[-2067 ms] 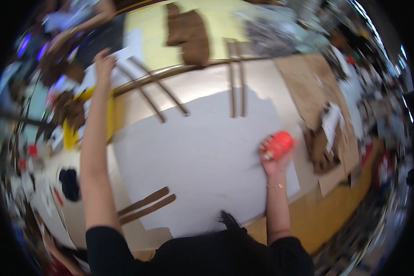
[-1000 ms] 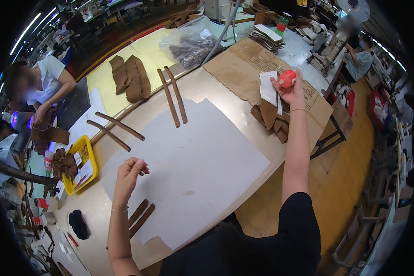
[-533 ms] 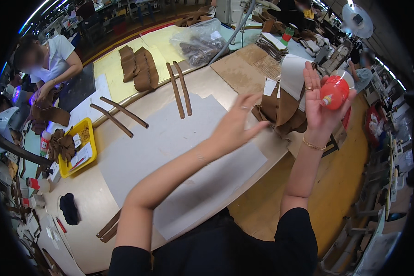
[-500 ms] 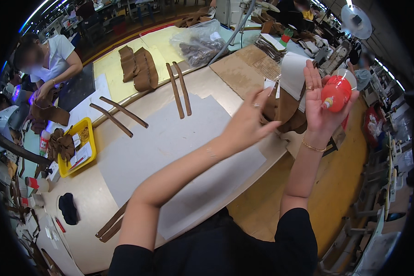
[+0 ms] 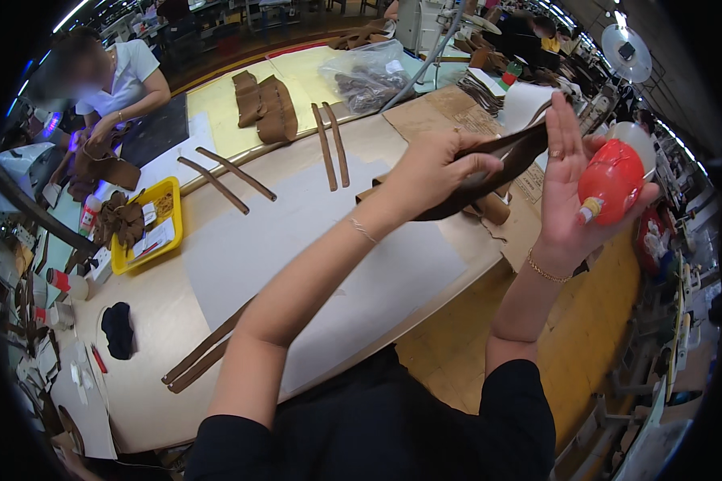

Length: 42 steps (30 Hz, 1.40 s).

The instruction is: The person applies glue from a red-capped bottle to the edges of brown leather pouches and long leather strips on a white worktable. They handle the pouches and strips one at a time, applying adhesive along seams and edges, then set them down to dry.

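Observation:
My left hand (image 5: 440,175) is closed on a brown leather piece (image 5: 501,178), raised above the right part of the table. The piece stretches from my left fingers toward the fingertips of my right hand (image 5: 564,168); whether it touches them I cannot tell. Cradled in my right palm, near the thumb, is a red squeeze bottle (image 5: 612,180) with a pale yellow nozzle pointing down and left. The right fingers are stretched upward. Below my hands, more brown leather pieces (image 5: 489,210) lie partly hidden on brown cardboard (image 5: 427,112).
Grey sheeting (image 5: 297,228) covers the table's middle. Pairs of narrow brown strips (image 5: 330,146) lie at the far side, left and near edge. A yellow tray (image 5: 176,228), a dark cloth bundle (image 5: 118,330) and a plastic bag (image 5: 367,80) stand around. A co-worker (image 5: 132,84) handles brown material at far left.
My left hand has closed on a brown leather piece and lifted it from beside the cardboard toward my right hand. The bottle stays in my right hand. The whole view has shifted slightly.

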Tool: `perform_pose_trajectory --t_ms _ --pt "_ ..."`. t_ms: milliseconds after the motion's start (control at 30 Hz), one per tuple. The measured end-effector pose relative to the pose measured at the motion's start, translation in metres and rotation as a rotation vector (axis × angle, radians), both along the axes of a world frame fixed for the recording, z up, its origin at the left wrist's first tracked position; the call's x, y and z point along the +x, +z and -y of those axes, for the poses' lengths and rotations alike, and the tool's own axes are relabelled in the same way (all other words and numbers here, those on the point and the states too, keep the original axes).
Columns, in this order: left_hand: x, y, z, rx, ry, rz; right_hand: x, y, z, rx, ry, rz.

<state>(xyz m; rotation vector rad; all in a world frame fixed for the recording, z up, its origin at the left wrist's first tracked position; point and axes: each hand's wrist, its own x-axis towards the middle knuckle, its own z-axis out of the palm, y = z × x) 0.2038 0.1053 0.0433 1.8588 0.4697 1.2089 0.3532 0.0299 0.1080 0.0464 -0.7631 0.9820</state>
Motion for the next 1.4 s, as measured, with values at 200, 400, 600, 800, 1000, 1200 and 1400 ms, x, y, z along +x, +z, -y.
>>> perform_pose_trajectory --t_ms 200,400,600,800,1000,1200,1400 --pt "-0.021 -0.041 0.0 -0.117 -0.007 -0.23 0.015 -0.052 0.002 -0.217 0.204 -0.03" --pt "-0.015 -0.132 -0.009 -0.363 0.094 -0.38 0.051 -0.171 -0.025 -0.7 0.272 -0.149" --pt "-0.033 -0.142 -0.031 -0.845 -0.02 -0.247 0.056 -0.212 -0.014 -0.836 0.263 -0.208" --pt "-0.038 -0.074 -0.024 -0.896 -0.2 -0.372 0.075 -0.211 -0.023 -0.973 0.108 0.199" --pt "-0.057 -0.069 -0.038 -0.84 -0.32 -0.501 0.128 -0.212 -0.03 -1.212 0.312 0.251" --pt "-0.096 -0.065 -0.054 -0.928 -0.542 -0.063 0.11 -0.202 0.022 -0.767 0.947 -0.077" --pt "-0.121 -0.105 -0.056 -0.896 -0.454 -0.126 0.044 -0.209 0.055 -0.656 1.1 -0.286"
